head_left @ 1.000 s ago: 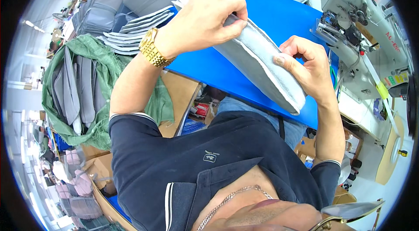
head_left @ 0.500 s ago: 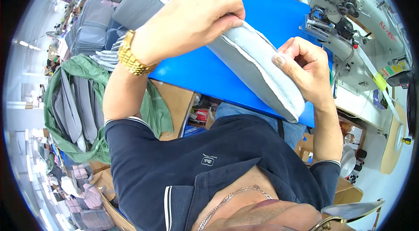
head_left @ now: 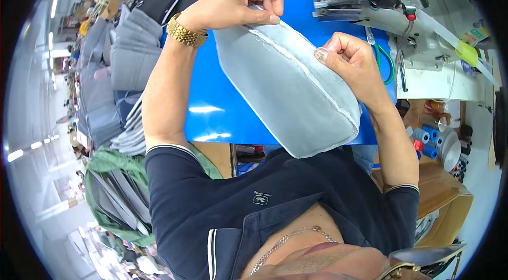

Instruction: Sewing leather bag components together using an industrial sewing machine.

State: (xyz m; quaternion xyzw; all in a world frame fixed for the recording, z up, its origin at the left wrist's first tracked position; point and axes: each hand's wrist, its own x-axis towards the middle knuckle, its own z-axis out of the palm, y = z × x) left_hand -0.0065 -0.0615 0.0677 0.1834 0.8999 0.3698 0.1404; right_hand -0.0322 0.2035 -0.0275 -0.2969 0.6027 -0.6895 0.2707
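A light grey fabric piece [head_left: 280,95], sewn with a raw, pale seam edge along its length, hangs tilted between my two hands above the blue tabletop [head_left: 203,129]. My left hand [head_left: 238,5], with a gold watch on its wrist, is closed in a pinch on the far-left end of the piece. Thumb and bent fingers of my right hand [head_left: 352,66] pinch its upper right edge, by the seam. The broad flat side of the piece faces up, and its near corner reaches toward my shirt.
At the upper right stands a grey sewing machine [head_left: 349,2]; green-handled scissors [head_left: 390,68] lie below it. Stacked grey fabric pieces [head_left: 135,42] are on the left, above a green sack [head_left: 100,166] of grey panels. Thread spools [head_left: 428,134] and a cardboard box [head_left: 450,200] sit at the right.
The fabric piece has turned so its broad flat side shows more. Both hands still grip it; my right hand has shifted slightly left and up. The view has moved too.
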